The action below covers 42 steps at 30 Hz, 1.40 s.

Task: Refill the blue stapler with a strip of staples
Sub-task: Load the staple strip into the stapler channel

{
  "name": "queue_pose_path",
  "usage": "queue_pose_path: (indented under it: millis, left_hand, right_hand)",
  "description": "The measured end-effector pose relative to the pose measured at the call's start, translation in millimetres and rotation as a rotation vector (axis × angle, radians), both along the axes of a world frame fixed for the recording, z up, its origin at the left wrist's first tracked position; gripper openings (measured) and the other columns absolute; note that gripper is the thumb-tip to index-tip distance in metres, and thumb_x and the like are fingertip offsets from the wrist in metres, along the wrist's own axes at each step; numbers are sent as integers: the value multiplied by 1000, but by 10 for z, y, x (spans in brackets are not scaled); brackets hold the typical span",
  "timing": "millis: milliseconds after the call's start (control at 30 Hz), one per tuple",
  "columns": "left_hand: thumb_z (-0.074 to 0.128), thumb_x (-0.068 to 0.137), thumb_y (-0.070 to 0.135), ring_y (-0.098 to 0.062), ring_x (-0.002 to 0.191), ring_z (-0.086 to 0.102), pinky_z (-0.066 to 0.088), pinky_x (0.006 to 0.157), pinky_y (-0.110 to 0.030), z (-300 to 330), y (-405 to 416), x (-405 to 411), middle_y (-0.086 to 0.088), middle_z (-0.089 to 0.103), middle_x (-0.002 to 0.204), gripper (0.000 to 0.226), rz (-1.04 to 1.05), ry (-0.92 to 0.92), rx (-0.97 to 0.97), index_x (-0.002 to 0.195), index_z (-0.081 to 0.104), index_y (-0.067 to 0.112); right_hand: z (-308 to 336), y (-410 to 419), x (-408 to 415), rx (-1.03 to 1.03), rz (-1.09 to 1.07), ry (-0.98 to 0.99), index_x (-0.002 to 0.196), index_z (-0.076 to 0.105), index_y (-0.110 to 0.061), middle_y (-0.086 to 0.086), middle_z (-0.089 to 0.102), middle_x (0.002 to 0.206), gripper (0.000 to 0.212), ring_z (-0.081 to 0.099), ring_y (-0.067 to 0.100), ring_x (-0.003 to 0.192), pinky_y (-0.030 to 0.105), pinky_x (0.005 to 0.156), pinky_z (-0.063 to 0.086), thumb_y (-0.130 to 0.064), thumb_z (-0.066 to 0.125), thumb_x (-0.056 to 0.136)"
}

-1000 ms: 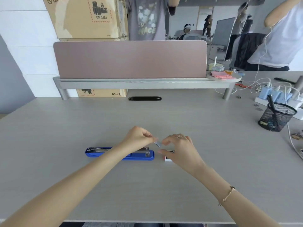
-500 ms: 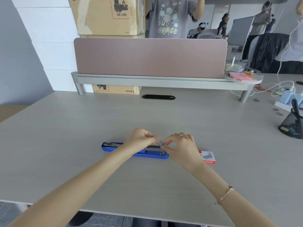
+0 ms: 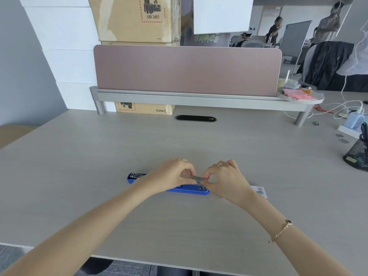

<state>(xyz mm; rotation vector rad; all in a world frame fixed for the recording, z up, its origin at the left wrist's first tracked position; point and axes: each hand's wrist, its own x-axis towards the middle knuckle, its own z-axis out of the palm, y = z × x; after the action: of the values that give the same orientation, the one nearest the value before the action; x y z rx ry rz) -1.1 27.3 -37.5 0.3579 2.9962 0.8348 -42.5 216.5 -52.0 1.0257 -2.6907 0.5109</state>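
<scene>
Just below centre of the frame, on the pale desk (image 3: 199, 226), lies the blue stapler (image 3: 187, 189), flat and opened out lengthwise, one end showing left of the hands and the other under them. Directly above its right end the strip of staples (image 3: 198, 178) is held level, a short grey bar pinched from both sides. Left hand (image 3: 171, 176): thumb and forefinger closed on the strip's left end. Right hand (image 3: 227, 179): thumb and forefinger closed on its right end. The two hands sit close together, nearly touching across the strip. A small white and red staple box (image 3: 259, 191) pokes out from behind the right wrist, on the desk.

Step in hand, as judged: lining the strip up over the magazine channel, not yet seated. Whether the strip touches the stapler cannot be told; the fingers hide the gap.

Next move likely calls for lowering the strip legs-down, parallel with the channel, then releasing one end so it slides in.
</scene>
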Motion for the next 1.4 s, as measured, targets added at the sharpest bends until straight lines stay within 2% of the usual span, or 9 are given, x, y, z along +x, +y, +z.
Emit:
queue_pose_path:
  millis: [233, 433, 667, 833, 967, 1133, 1233, 1333, 1400]
  left_hand:
    - [71, 80, 39, -8, 88, 56, 41, 70, -25, -2, 10, -30, 13, 57, 83, 13, 19, 7, -61, 88, 70, 29]
    - [72, 76, 43, -11, 90, 60, 48, 75, -31, 12, 12, -81, 6, 66, 90, 14, 66, -40, -102, 85, 70, 32]
    - [75, 75, 36, -12, 90, 63, 44, 63, -25, 84, 66, -128, 14, 61, 79, 15, 71, -58, -164, 87, 73, 27]
    - [75, 76, 34, -11, 93, 58, 42, 70, -27, 112, 107, -131, 9, 64, 87, 20, 55, -43, -242, 94, 74, 24]
    - [72, 80, 34, -11, 91, 53, 41, 71, -28, 95, 103, -109, 11, 56, 83, 21, 8, -29, -259, 99, 73, 25]
    - [63, 88, 36, -10, 98, 44, 42, 80, -28, -27, -28, -58, 5, 61, 100, 28, -92, 2, -190, 114, 67, 30]
    - [66, 83, 42, -6, 103, 44, 38, 87, -22, -41, -242, -5, 8, 57, 111, 44, -98, 18, -184, 124, 60, 28]
    - [68, 71, 56, -5, 107, 46, 38, 92, -21, 0, -612, 86, 13, 56, 111, 55, 6, 1, -156, 121, 59, 33]
    - [71, 68, 57, -5, 107, 46, 39, 95, -25, -18, -901, 160, 13, 57, 109, 48, 61, -45, -195, 111, 60, 39]
  right_hand:
    - [13, 12, -21, 19, 19, -51, 92, 67, -23, -8, 71, 92, 16, 56, 16, 95, 29, 90, 30, -33, 58, 84]
    - [62, 4, -58, 38, 57, -111, 94, 65, -20, -8, 73, 93, 17, 56, 14, 97, 30, 94, 33, -32, 57, 85]
    - [103, 4, -105, 42, 75, -185, 89, 65, -20, -6, 72, 93, 14, 57, 13, 95, 28, 88, 29, -32, 61, 83]
    - [139, -24, -114, 89, 69, -173, 89, 67, -18, -3, 71, 93, 17, 57, 16, 95, 29, 89, 30, -33, 63, 83]
    - [113, -23, -108, 126, 74, -166, 90, 68, -17, -2, 72, 93, 18, 57, 17, 95, 31, 93, 32, -33, 62, 84]
    - [92, 16, -134, 4, 41, -276, 86, 70, -17, -6, 71, 88, 16, 60, 13, 94, 31, 94, 32, -31, 66, 80]
    - [76, 56, -125, -26, 62, -284, 89, 69, -19, -10, 72, 88, 15, 58, 11, 97, 30, 94, 31, -31, 65, 80]
    - [47, 105, -84, -33, 58, -256, 97, 66, -20, -10, 70, 99, 21, 54, 12, 102, 26, 91, 29, -33, 66, 80]
    - [35, 138, -59, -9, 44, -266, 103, 64, -20, -9, 65, 105, 27, 50, 13, 103, 25, 91, 28, -34, 65, 80]
